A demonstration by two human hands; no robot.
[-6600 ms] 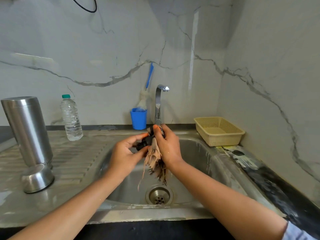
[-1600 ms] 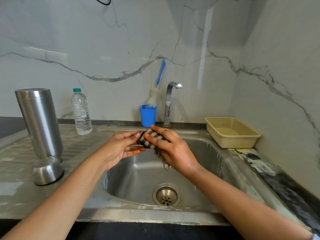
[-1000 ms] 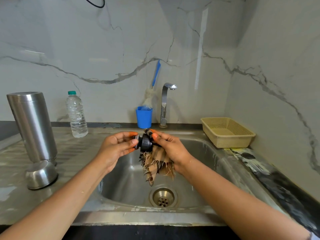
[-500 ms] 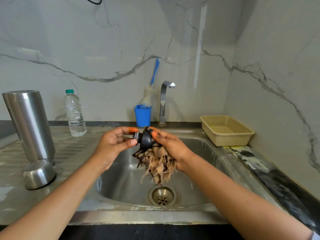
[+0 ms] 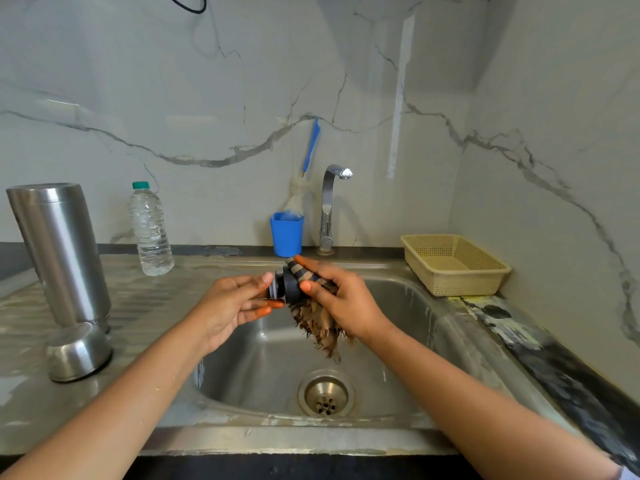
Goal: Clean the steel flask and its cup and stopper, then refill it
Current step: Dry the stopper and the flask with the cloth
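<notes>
Over the sink basin (image 5: 415,327) I hold the black stopper (image 5: 289,285) between both hands. My right hand (image 5: 337,301) grips its wide end through a brown striped cloth (image 5: 317,322) whose frayed end hangs down. My left hand (image 5: 232,303) touches the stopper's narrow threaded end with straight fingertips. The steel flask (image 5: 59,254) stands upside down on the drainboard at the left. Its steel cup (image 5: 78,351) sits mouth down just in front of it.
A plastic water bottle (image 5: 150,230) stands behind the drainboard. A blue cup (image 5: 286,233) with a brush sits beside the tap (image 5: 329,206), which is off. A beige basket (image 5: 453,265) lies at the right. The drain (image 5: 326,393) is below my hands.
My right hand has pulled the cloth over the top of the stopper again. My left fingers have loosened from a pinch to a light touch on the narrow end.
</notes>
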